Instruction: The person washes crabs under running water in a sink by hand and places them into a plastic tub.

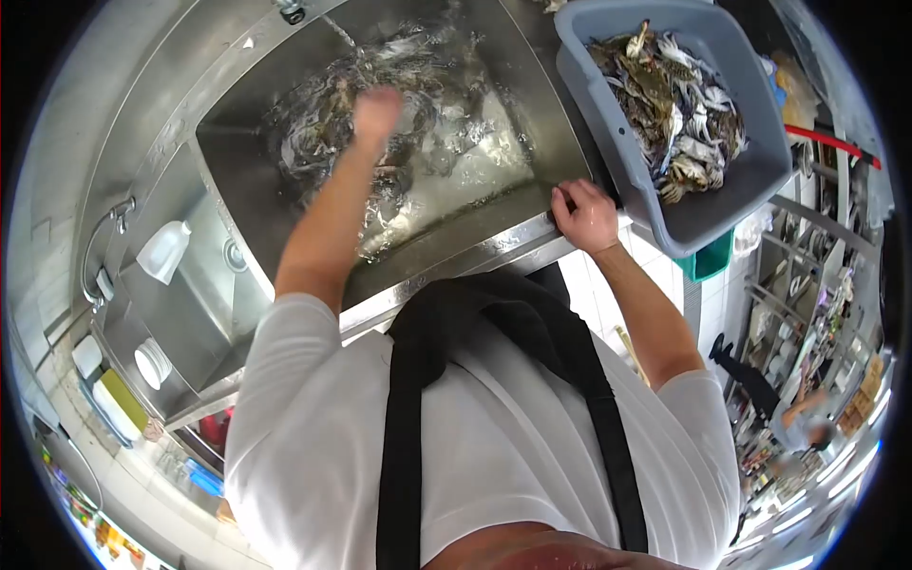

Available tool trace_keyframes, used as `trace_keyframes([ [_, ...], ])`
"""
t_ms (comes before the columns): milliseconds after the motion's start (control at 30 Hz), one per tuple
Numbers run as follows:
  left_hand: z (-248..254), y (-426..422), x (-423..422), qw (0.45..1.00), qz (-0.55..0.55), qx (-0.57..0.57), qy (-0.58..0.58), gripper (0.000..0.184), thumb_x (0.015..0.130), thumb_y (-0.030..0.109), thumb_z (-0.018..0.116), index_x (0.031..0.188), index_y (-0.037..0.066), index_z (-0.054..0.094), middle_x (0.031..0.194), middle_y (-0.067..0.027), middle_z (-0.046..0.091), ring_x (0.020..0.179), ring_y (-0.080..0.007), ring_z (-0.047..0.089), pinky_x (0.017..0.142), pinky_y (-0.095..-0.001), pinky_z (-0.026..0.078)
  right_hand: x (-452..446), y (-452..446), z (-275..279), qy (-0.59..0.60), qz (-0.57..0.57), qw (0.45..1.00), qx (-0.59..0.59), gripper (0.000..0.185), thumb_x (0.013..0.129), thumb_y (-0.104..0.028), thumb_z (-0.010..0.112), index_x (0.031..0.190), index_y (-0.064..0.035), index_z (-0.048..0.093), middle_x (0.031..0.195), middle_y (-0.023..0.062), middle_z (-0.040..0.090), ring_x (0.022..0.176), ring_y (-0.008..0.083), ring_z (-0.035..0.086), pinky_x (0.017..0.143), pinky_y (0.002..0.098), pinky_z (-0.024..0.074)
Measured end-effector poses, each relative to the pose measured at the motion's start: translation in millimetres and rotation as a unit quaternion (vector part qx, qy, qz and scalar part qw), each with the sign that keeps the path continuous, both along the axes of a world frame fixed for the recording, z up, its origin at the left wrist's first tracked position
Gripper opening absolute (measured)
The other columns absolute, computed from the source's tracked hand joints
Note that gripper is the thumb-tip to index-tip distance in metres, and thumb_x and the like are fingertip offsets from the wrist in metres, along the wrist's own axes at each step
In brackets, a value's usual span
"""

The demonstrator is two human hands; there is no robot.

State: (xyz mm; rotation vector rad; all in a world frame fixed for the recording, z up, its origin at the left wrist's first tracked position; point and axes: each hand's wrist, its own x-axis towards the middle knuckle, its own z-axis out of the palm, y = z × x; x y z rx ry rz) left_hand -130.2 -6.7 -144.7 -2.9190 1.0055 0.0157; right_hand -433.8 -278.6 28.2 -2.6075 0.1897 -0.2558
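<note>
My left hand [377, 114] is over the steel sink [237, 171], in front of the running tap water, and is smeared by motion, so its fingers cannot be made out. Beneath it, crabs [328, 119] lie in churning, splashing water, their outlines blurred. With curled fingers, my right hand [586, 218] grips the sink's front rim [513, 237] near the right corner. Just beyond that hand stands a grey plastic tub [617, 142] heaped with crabs [679, 114], pale claws and legs showing.
A tap [291, 9] runs at the sink's far side. On the left, a smaller basin [190, 294] has a white plastic scoop-like container [164, 251] and stacked white bowls [152, 363]. A green bin [711, 256] sits below the tub. Another person [760, 385] is at the far right by shelving.
</note>
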Motion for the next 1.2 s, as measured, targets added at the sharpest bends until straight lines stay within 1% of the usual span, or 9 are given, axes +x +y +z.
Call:
trace_keyframes([
  [67,-68,0,-79,0.909,0.070,-0.203,0.357,0.030,0.088,0.026,0.050,0.095,0.005,0.070,0.094,-0.0252,0.068,0.089,-0.0418,0.067,0.080,-0.0460,0.055,1,-1,0,0.004,0.013,1.000,-0.009,0.012,0.084,-0.014,0.067,0.084,-0.0031,0.066,0.077,0.0105,0.064,0.068,0.0310,0.064,0.063,0.0381,0.0527],
  [267,-176,-16,-164,0.874,-0.124,0.234,0.407,0.038,0.091,0.027,0.047,0.109,0.004,0.071,0.123,-0.0182,0.063,0.114,-0.0370,0.059,0.096,-0.0473,0.047,4,-3,-5,0.010,0.015,1.000,-0.021,0.011,0.082,-0.013,0.067,0.085,-0.0021,0.066,0.080,0.0115,0.065,0.073,0.0309,0.065,0.067,0.0384,0.0536],
  [367,-233,-7,-177,0.893,0.035,0.178,0.413,0.039,0.092,0.028,0.047,0.108,0.003,0.071,0.124,-0.0168,0.063,0.118,-0.0338,0.058,0.102,-0.0501,0.041,7,-4,-6,0.011,0.019,0.999,-0.023,0.011,0.081,-0.012,0.068,0.085,-0.0015,0.066,0.080,0.0126,0.064,0.074,0.0315,0.064,0.067,0.0388,0.0538],
  [467,-148,-13,-163,0.918,0.079,0.140,0.363,0.042,0.091,0.031,0.048,0.114,0.001,0.067,0.126,-0.0163,0.061,0.119,-0.0339,0.057,0.103,-0.0499,0.040,8,-5,-7,0.026,0.014,0.999,-0.025,0.012,0.080,-0.012,0.068,0.086,-0.0013,0.066,0.080,0.0129,0.064,0.074,0.0317,0.064,0.068,0.0389,0.0541],
  [667,-260,11,-147,0.893,0.137,0.185,0.386,0.063,0.087,0.036,0.059,0.134,-0.005,0.048,0.142,-0.0192,0.046,0.131,-0.0334,0.046,0.105,-0.0440,0.040,9,-5,-7,0.027,0.009,0.999,-0.024,0.014,0.080,-0.012,0.069,0.086,-0.0004,0.066,0.080,0.0132,0.064,0.074,0.0319,0.065,0.068,0.0391,0.0542],
  [700,-239,5,-146,0.840,0.342,-0.013,0.421,0.067,0.086,0.034,0.061,0.139,-0.003,0.042,0.142,-0.0206,0.045,0.132,-0.0344,0.046,0.104,-0.0432,0.041,9,-4,-7,0.031,0.006,0.999,-0.021,0.014,0.079,-0.012,0.069,0.086,-0.0002,0.066,0.080,0.0134,0.064,0.074,0.0319,0.065,0.068,0.0390,0.0542],
  [800,-154,-9,-124,0.924,0.257,0.074,0.273,0.078,0.085,0.030,0.064,0.148,0.004,0.026,0.142,-0.0215,0.045,0.130,-0.0369,0.047,0.103,-0.0448,0.043,10,-4,-7,0.035,0.004,0.999,-0.023,0.015,0.079,-0.012,0.069,0.086,0.0001,0.066,0.080,0.0137,0.064,0.074,0.0319,0.065,0.068,0.0387,0.0544],
  [867,-140,-10,-103,0.846,0.350,0.025,0.401,0.078,0.085,0.030,0.064,0.148,0.007,0.025,0.140,-0.0230,0.045,0.129,-0.0377,0.048,0.105,-0.0454,0.042,10,-5,-6,0.035,0.007,0.999,-0.025,0.015,0.079,-0.012,0.069,0.087,0.0002,0.066,0.080,0.0139,0.064,0.074,0.0318,0.065,0.068,0.0386,0.0544],
  [1200,-168,-3,-60,0.863,0.336,0.087,0.368,0.049,0.086,0.027,0.064,0.130,0.008,0.054,0.126,-0.0147,0.063,0.112,-0.0307,0.063,0.090,-0.0419,0.054,13,-4,-7,0.050,0.007,0.999,-0.018,0.015,0.077,-0.011,0.070,0.086,0.0004,0.066,0.081,0.0133,0.065,0.075,0.0313,0.065,0.070,0.0385,0.0546],
])
